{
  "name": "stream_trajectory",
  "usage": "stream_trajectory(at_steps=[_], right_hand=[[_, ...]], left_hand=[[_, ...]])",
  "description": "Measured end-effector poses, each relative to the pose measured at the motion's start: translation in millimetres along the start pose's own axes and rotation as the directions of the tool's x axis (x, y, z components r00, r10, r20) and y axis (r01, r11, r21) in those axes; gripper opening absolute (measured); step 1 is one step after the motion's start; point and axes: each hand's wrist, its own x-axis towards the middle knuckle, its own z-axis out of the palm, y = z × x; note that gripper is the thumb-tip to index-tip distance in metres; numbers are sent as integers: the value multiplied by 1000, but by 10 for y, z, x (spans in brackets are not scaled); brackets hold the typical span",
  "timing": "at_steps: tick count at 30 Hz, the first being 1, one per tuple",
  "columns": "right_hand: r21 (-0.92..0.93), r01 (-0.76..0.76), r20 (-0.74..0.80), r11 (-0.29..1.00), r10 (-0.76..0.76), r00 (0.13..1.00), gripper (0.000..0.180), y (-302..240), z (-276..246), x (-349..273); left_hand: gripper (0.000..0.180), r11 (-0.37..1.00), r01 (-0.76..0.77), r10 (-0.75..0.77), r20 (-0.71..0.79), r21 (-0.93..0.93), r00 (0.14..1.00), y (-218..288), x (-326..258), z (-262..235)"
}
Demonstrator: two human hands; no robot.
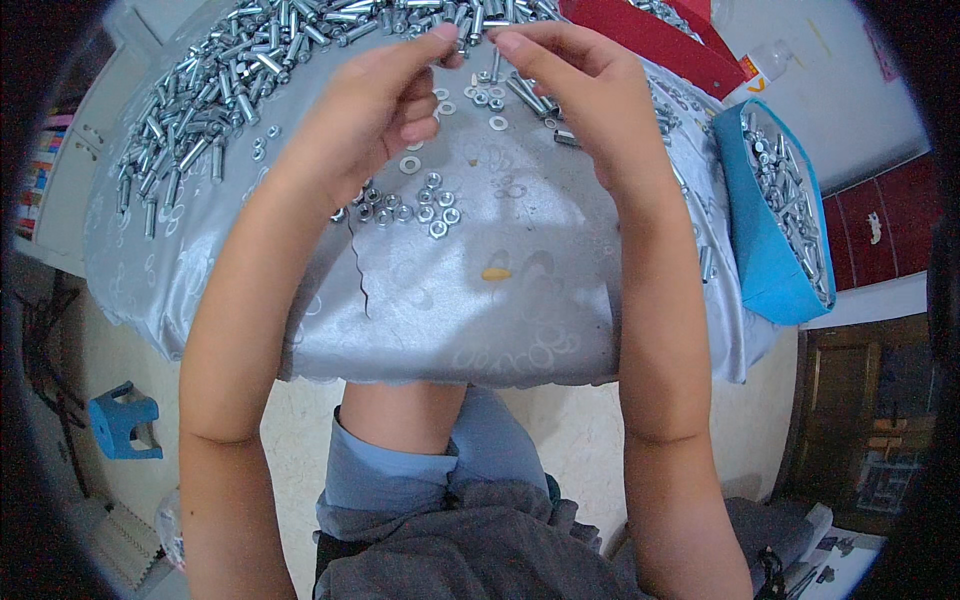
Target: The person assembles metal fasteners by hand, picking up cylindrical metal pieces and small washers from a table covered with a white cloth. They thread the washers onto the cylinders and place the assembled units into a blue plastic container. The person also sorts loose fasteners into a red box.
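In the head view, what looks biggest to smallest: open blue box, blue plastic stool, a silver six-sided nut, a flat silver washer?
1. Open blue box
2. Blue plastic stool
3. Silver six-sided nut, flat silver washer: too alike to rank

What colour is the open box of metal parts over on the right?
The box is blue, best seen in the head view.

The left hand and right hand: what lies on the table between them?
Small nuts, flat washers and some bolts lie there, as the head view shows.
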Motion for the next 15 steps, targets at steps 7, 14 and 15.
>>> stream_trajectory(at_steps=[7, 14, 15], right_hand=[[-778, 289, 138, 559, -296, 945, 21, 344, -55, -22], [-880, -86, -50, 467, 89, 995, 15, 268, -287, -32], [-888, -132, -72, 441, 150, 986, 15, 257, -285, -31]], left_hand=[[22, 940, -174, 94, -268, -294, 959, 30, 117, -218], [20, 914, -163, 62, -269, -371, 961, 45, 122, -269], [20, 920, -169, 67, -284, -353, 956, 46, 116, -244]])
